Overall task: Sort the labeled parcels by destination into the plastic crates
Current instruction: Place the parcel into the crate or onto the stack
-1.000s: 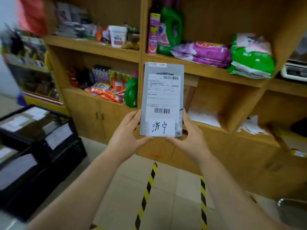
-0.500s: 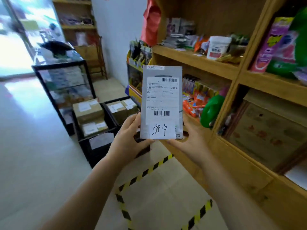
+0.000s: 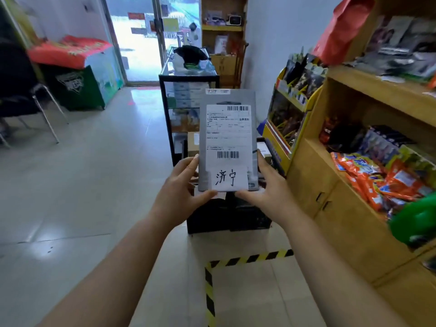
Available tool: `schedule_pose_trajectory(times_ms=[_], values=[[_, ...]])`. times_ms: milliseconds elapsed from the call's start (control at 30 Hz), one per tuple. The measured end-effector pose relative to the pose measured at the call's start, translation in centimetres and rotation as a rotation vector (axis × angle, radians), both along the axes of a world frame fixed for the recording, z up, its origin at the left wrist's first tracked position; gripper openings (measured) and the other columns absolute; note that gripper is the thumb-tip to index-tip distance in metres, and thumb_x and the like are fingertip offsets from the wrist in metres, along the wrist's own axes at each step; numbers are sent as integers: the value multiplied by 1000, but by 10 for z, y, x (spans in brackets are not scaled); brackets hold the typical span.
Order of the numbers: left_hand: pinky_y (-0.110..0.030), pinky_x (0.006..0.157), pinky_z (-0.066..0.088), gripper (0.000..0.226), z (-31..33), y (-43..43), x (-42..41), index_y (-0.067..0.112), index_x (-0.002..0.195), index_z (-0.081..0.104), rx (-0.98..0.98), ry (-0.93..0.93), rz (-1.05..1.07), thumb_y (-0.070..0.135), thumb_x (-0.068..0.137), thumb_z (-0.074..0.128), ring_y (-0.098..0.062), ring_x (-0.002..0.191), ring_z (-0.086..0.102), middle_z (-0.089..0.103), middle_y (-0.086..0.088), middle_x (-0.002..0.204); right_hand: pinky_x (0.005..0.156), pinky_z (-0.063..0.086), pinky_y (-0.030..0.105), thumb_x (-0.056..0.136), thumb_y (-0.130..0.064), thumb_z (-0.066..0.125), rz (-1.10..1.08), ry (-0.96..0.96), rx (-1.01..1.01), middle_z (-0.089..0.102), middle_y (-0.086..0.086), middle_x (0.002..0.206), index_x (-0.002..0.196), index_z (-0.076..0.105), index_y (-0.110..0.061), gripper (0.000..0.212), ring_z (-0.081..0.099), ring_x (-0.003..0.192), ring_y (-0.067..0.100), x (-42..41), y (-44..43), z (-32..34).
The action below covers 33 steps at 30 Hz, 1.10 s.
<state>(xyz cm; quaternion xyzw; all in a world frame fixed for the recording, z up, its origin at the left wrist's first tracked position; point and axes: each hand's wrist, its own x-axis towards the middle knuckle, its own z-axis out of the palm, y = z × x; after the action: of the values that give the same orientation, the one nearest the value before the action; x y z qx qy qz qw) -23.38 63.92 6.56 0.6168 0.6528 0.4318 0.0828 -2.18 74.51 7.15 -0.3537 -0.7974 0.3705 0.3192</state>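
I hold a flat grey parcel [image 3: 228,140] upright at chest height. It carries a white shipping label with barcodes and a handwritten white tag at the bottom. My left hand [image 3: 181,192] grips its lower left edge and my right hand [image 3: 264,192] grips its lower right edge. Directly behind and below the parcel a black plastic crate [image 3: 226,218] sits on the floor, mostly hidden by the parcel and my hands. A cardboard box [image 3: 193,143] shows behind the parcel's left edge.
Wooden shelves [image 3: 377,161] with snack packets line the right side. A yellow display rack [image 3: 287,119] stands beyond them. A glass cabinet [image 3: 186,95] stands behind the crates. Yellow-black tape [image 3: 210,291] marks the floor. A chair [image 3: 35,107] and a green stand [image 3: 77,74] are at the left.
The view has swung left, from facing the shelves to looking down the room toward the door. The crates now sit straight ahead behind the parcel. Both hands keep the same grip.
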Motion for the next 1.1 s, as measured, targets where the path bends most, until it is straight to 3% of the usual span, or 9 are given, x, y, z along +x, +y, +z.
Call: schedule_pose_trajectory(times_ms=[67,200,333,400,600,767,900,1000,1100], values=[[-7,80,48,89,5,20,-14,24,152,33,15,15,-3,31,77,82,-2,106,51,42,15,132,104,50,40,77,-31,85,6,-10,0,51,-17,137,153,20,-51,102,51,122,-2,-14,20,3],[-11,81,47,90,13,70,-32,23,152,33,32,28,-12,31,77,82,14,104,46,40,19,128,108,47,38,78,-37,83,-1,-39,18,47,-18,145,156,14,-45,105,49,126,0,-28,64,15],[-13,84,49,90,6,112,-26,23,152,32,42,-19,-47,32,78,81,9,103,49,41,17,129,93,42,4,80,-29,83,-41,-46,50,48,-20,142,157,21,-39,99,44,115,-22,-18,97,21],[-14,86,48,92,1,130,-15,22,153,31,38,-27,-72,32,77,82,2,102,52,44,14,131,85,39,-2,80,-26,83,-68,-39,44,46,-26,138,156,23,-40,98,39,112,-30,-3,109,19],[-34,95,53,94,0,180,25,23,153,30,18,-33,-133,36,75,81,-9,108,53,44,8,140,90,41,17,79,-30,83,-177,-70,13,44,-40,120,152,29,-43,92,42,107,-25,43,141,19],[-22,86,52,92,1,217,73,27,152,29,7,-46,-136,37,76,79,-3,100,55,41,18,133,97,40,25,78,-31,84,-201,-40,-18,47,-26,135,155,25,-42,98,41,127,0,88,174,15],[-10,81,49,90,-5,246,118,26,152,30,22,-30,-130,35,77,79,8,106,50,40,19,132,96,44,23,76,-33,85,-192,-68,-10,47,-22,135,156,22,-41,102,42,126,1,129,207,10],[-12,84,49,90,-6,265,143,26,151,30,13,-16,-104,33,77,80,6,104,50,40,20,130,101,45,28,76,-33,85,-168,-56,-15,46,-24,131,153,28,-41,96,41,123,-1,152,232,7],[-18,84,52,91,-5,278,153,28,151,31,-7,-11,-59,34,76,82,6,103,52,41,20,128,101,41,26,77,-36,84,-138,-81,-2,40,-27,131,155,20,-43,102,37,122,-3,161,253,4]])
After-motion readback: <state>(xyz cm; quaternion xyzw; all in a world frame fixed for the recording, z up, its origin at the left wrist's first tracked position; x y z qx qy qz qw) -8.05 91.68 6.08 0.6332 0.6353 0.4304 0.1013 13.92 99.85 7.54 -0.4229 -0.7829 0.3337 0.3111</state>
